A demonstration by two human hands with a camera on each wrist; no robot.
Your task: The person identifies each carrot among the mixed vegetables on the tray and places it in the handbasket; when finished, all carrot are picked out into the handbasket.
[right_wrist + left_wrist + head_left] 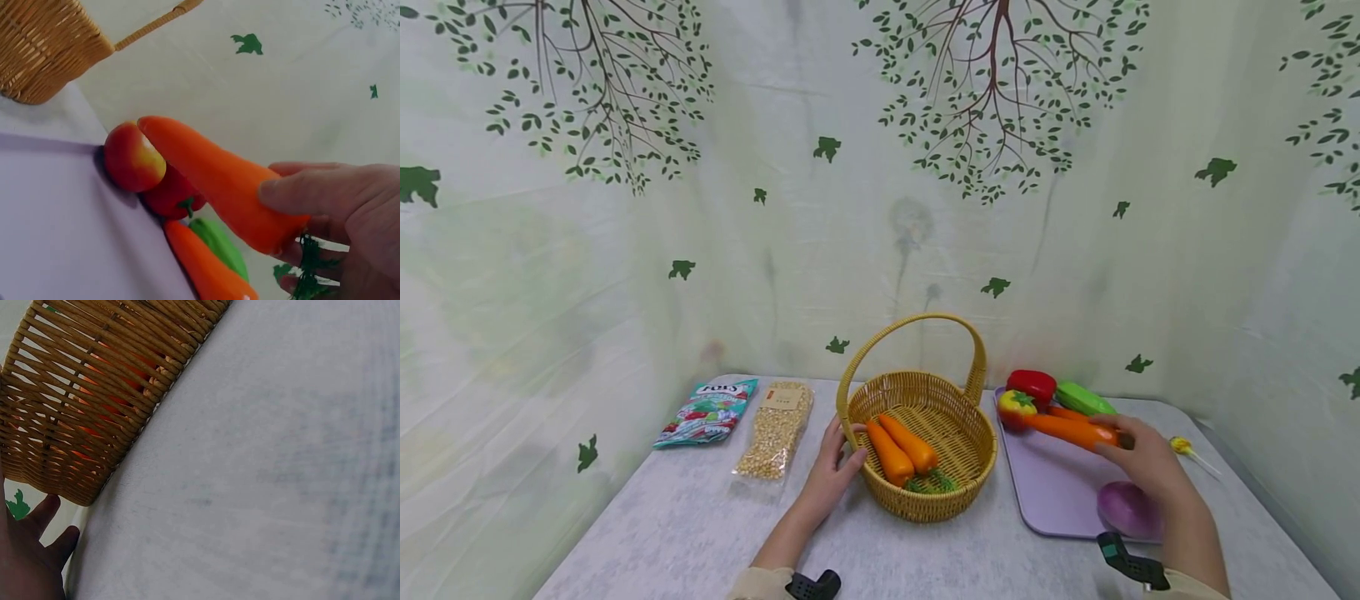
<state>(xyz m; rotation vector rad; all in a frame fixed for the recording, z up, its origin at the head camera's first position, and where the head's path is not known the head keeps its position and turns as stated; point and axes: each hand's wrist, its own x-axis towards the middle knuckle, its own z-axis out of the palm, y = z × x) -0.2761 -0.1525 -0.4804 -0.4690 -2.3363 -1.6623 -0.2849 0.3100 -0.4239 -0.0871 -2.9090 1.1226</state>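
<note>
In the right wrist view my right hand point(350, 215) pinches a carrot point(212, 181), thumb on top near its leafy green end. In the head view this carrot is over the lilac tray point(1052, 500). My left hand point(829, 477) touches the left side of the wicker basket point(925, 504), fingers spread by its rim and handle base. Two carrots point(902, 450) lie inside the basket. Near the held carrot, the tray has a red-yellow apple point(134, 156), a red pepper point(169, 197), another carrot point(206, 262) and a long green vegetable point(219, 247).
A round purple vegetable point(1123, 507) sits at the tray's front, partly behind my right wrist. A lollipop point(1183, 447) lies right of the tray. Left of the basket are a bag of corn kernels point(775, 433) and a teal snack bag point(707, 412). The basket's tall handle point(925, 317) arches up.
</note>
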